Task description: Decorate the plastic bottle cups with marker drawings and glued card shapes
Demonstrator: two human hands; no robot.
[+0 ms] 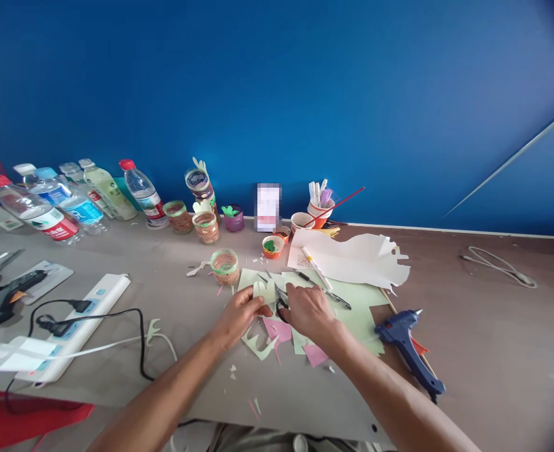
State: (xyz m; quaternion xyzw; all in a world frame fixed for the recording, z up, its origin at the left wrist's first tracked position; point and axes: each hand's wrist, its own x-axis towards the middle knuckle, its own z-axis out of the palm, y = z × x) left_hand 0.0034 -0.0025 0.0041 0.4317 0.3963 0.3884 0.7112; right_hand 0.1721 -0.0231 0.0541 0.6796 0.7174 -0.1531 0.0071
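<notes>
Between thumb and fingers, my left hand (243,312) pinches a pale green paper cutout (264,291) with a scalloped top edge. My right hand (308,307) is closed around the black handles of a pair of scissors (282,304). The scissor blades point away from me, just right of the cutout; whether they touch it I cannot tell. Under and around my hands lie pale green paper sheets (359,320), a jagged green offcut (259,344) and pink paper scraps (315,355). Just beyond my left hand stands a brown-wrapped jar (224,267) with a green rim.
A blue glue gun (411,348) lies at right. On the left are a power strip (81,323) with cords and a black glue gun (15,295). Bottles (145,194), decorated jars (206,227), a phone (268,207) and paper cups (320,212) line the blue wall.
</notes>
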